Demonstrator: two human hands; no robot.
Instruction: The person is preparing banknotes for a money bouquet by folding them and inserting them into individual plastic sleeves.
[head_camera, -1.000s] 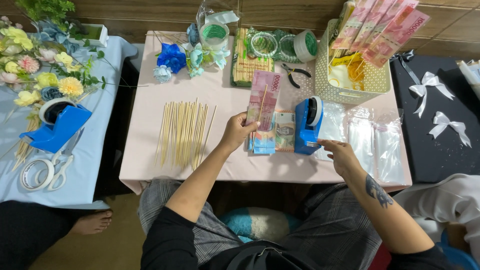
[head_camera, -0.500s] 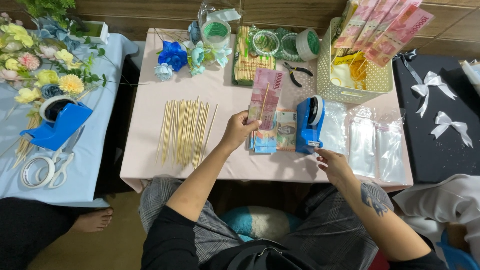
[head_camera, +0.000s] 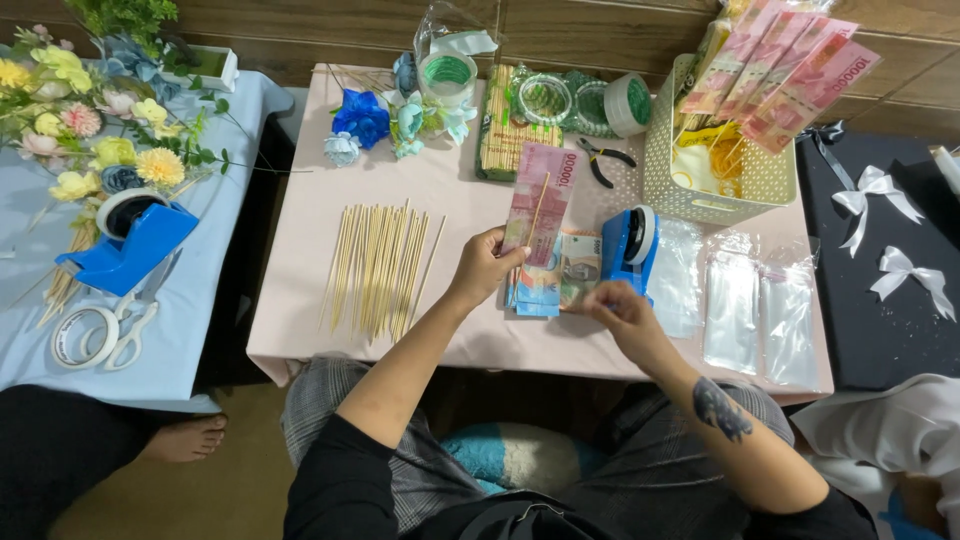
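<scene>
The left hand (head_camera: 483, 266) fingers grasp a pink banknote (head_camera: 541, 200) backed by a skewer; right hand (head_camera: 620, 306) fingers pinched, contents unclear.

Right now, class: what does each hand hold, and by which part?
The left hand grips a pink banknote with a thin stick on it by its lower edge. Whether the right hand holds anything cannot be told.

Pink banknote (head_camera: 540, 200) with a thin wooden skewer (head_camera: 536, 212)

Held upright in the left hand (head_camera: 483, 268), skewer lying along its face (lower end hidden); a blue tape dispenser (head_camera: 630, 246) sits just beyond the right hand (head_camera: 622, 308).
</scene>
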